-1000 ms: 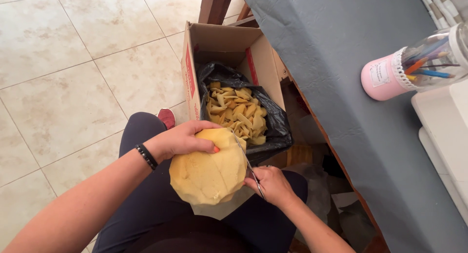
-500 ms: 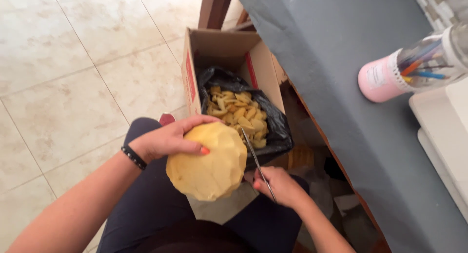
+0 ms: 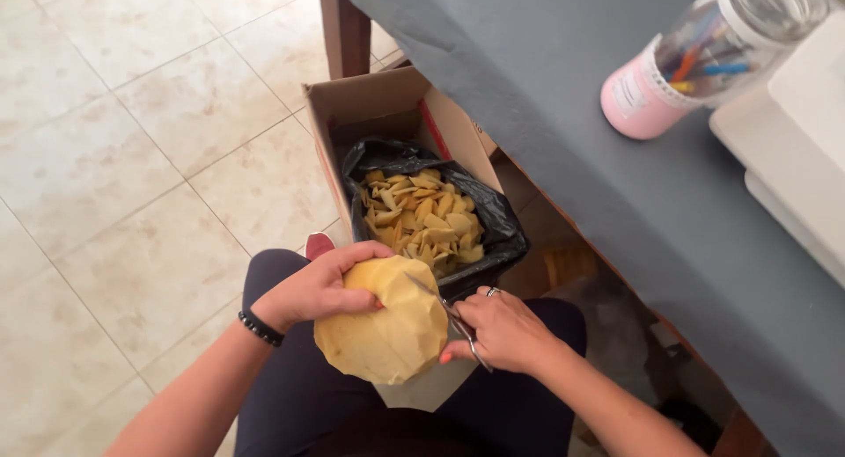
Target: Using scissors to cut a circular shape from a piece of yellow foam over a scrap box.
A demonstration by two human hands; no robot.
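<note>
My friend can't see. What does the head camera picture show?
A seated person's left hand holds a big peeled yellow fruit while the right hand cuts it with a knife. Peelings fill a bag-lined cardboard box beside a grey table.

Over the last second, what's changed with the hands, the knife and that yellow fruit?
The knife in the right hand swung from below the peeled yellow fruit up along its right side, and its blade now lies on the top. The left hand kept its grip. The cardboard box of peelings and the jar stayed put.
</note>
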